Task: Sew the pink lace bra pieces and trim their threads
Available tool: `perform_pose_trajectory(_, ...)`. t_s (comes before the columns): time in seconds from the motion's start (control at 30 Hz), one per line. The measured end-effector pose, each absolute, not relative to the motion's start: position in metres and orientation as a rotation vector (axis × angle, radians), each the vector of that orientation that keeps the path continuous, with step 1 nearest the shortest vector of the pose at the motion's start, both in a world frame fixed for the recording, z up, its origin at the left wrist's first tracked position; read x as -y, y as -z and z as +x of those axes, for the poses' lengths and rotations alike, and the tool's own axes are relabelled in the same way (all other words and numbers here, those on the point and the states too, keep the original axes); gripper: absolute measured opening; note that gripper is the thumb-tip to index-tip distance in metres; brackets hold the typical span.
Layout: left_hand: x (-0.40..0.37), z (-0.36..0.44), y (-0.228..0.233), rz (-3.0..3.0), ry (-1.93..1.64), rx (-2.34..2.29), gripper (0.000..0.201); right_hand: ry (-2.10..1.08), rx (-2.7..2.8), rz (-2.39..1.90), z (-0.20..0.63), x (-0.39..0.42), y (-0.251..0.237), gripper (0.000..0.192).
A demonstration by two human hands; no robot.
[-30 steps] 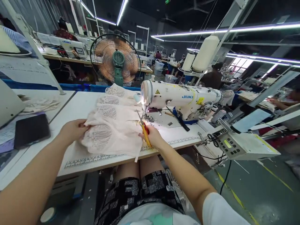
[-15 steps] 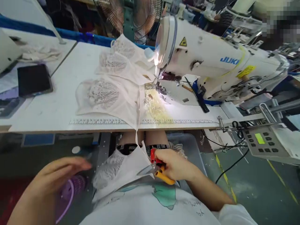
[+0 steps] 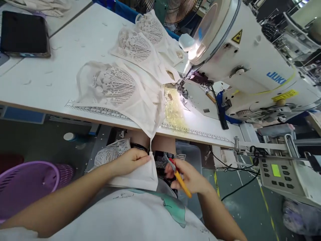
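My left hand pinches the edge of a white lace bra piece on my lap, near a narrow strip that joins it to the pieces above. My right hand is closed around small scissors with orange and red handles. Their blades point up and left, apart from the fabric. More white lace bra pieces lie in a row on the table, linked to one another, reaching to the needle area of the sewing machine.
A ruler strip runs along the table's front edge. A black phone lies at the far left. A purple basket stands on the floor at left. The control panel is at right, and a fan is behind.
My left hand has come in from the left and taken hold of the bra piece on my lap. My right hand has moved the scissors away from the fabric, to the right. The view has tilted.
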State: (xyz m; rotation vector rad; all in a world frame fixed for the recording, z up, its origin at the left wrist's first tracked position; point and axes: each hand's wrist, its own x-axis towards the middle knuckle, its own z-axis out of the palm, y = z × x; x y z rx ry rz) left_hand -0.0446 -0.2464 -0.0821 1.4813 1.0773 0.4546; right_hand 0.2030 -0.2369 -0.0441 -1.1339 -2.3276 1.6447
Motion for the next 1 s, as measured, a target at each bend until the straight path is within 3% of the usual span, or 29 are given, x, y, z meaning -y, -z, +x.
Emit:
perform_pose_trajectory(0.1,0.25,-0.05,0.081,1.473,-0.46,-1.141,0.043,-1.522,2.698,-1.146,0.207,0.208,0.042,0.062)
perform_pose_trajectory(0.23,0.253,-0.057,0.079,1.545,-0.354,-1.273,0.041,-1.383,3.053,-1.148,0.195,0.181,0.033,0.057)
perform_pose_trajectory(0.6,0.259,-0.069,0.083,1.532,-0.318,-1.297,0.042,-1.22,3.235,-1.111,0.16,0.168,0.018,0.062)
perform_pose_trajectory(0.77,0.259,-0.075,0.08,1.648,-0.326,-1.222,0.04,-1.333,2.954,-1.166,0.176,0.172,0.029,0.067)
perform_pose_trajectory(0.87,0.256,-0.074,0.07,1.787,-0.417,-1.117,0.036,-1.532,2.498,-1.168,0.182,0.181,0.044,0.067)
perform_pose_trajectory(1.0,0.247,-0.062,0.058,1.993,-0.682,-1.007,0.028,-1.813,1.745,-0.978,0.168,0.203,0.065,0.053)
